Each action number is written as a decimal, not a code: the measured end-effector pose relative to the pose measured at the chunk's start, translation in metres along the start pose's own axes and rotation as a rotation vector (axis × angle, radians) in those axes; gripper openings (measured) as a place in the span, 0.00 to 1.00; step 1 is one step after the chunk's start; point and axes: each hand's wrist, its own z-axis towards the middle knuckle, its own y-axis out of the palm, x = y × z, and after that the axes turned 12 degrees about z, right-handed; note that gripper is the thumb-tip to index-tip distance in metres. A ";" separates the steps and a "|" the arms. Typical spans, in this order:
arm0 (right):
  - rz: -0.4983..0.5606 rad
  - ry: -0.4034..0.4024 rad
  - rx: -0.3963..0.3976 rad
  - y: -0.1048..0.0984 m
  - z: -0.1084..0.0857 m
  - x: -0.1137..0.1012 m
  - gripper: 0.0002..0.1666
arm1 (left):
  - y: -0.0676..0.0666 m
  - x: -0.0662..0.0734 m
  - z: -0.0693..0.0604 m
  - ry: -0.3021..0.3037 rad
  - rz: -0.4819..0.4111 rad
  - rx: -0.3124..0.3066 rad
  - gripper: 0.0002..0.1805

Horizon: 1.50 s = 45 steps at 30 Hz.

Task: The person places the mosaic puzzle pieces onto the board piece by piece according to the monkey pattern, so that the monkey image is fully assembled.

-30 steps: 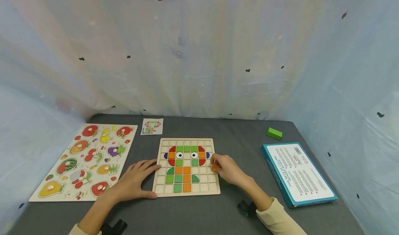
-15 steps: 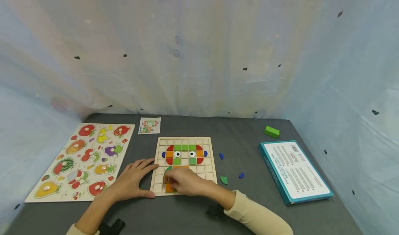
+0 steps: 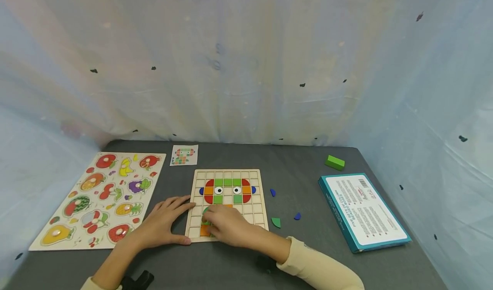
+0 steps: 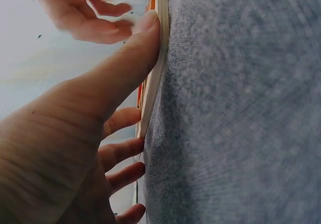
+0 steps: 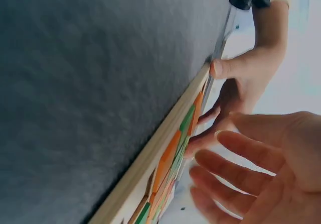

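Note:
A wooden grid board (image 3: 252, 215) lies flat, with red, green, orange and blue tiles and two eye tiles forming a figure. My left hand (image 3: 161, 223) rests at its left side. The thumb touches the near-left corner in the left wrist view, and the fingertips meet the left edge. My right hand (image 3: 227, 226) is over the lower left of the board, hiding several tiles. An orange tile (image 3: 206, 230) sits in the bottom row just left of it. In the right wrist view the right fingers (image 5: 241, 171) are loosely bent with nothing between them.
Loose on the grey table lie two blue pieces (image 3: 298, 216) and a green quarter-round piece (image 3: 276, 223), right of the board. Behind it is a small picture card (image 3: 184, 155). A fruit puzzle board (image 3: 100, 200) lies left; a teal box (image 3: 363, 213) and green block (image 3: 335, 162) are right.
My right hand has come left from the board's right edge, carrying an orange tile, to the lower left. That tile now lies in the bottom row, released. The left hand stays put.

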 end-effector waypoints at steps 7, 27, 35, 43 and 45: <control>-0.171 0.012 -0.283 0.003 -0.032 -0.005 0.44 | 0.001 0.000 0.000 0.007 -0.002 0.009 0.55; -0.048 0.176 -0.027 -0.048 -0.084 0.030 0.16 | -0.001 0.000 0.000 -0.006 -0.010 -0.014 0.55; 0.070 0.411 -0.053 -0.065 -0.118 0.065 0.16 | -0.002 0.001 -0.002 -0.010 -0.033 -0.043 0.54; 0.176 0.396 0.018 -0.054 -0.127 0.076 0.12 | -0.006 0.001 -0.001 -0.012 -0.050 -0.056 0.54; 0.225 0.402 0.031 -0.054 -0.125 0.079 0.12 | -0.007 0.001 0.000 -0.012 -0.052 -0.060 0.54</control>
